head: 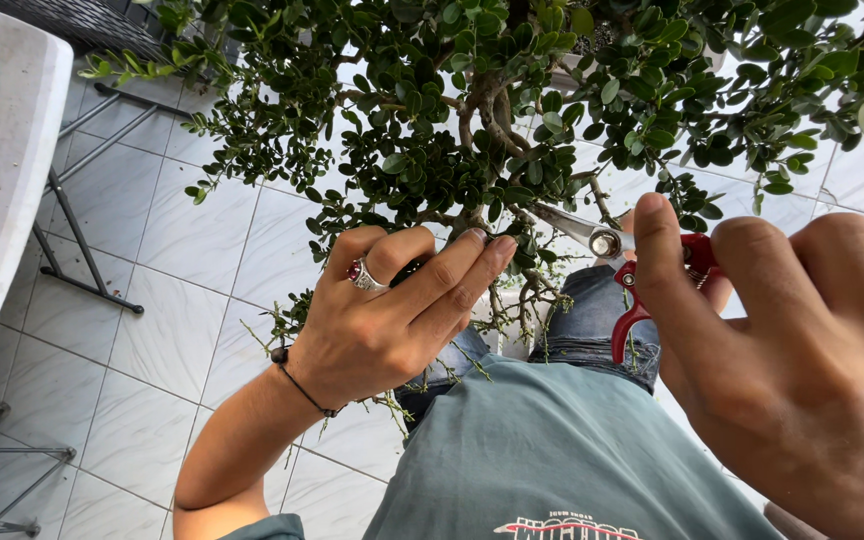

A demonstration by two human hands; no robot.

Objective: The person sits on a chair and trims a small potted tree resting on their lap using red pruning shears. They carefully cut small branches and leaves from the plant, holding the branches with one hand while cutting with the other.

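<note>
My left hand pinched on a bonsai tree twig, my right hand clamped on red-handled pruning scissors, blades parted.

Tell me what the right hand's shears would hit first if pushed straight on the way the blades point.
The right hand holds red-handled shears with blades aimed left and slightly up. Going straight on, they would probably first meet the thin twigs by the small tree's trunk, just above the left hand's fingertips. Depth is unclear.
</note>
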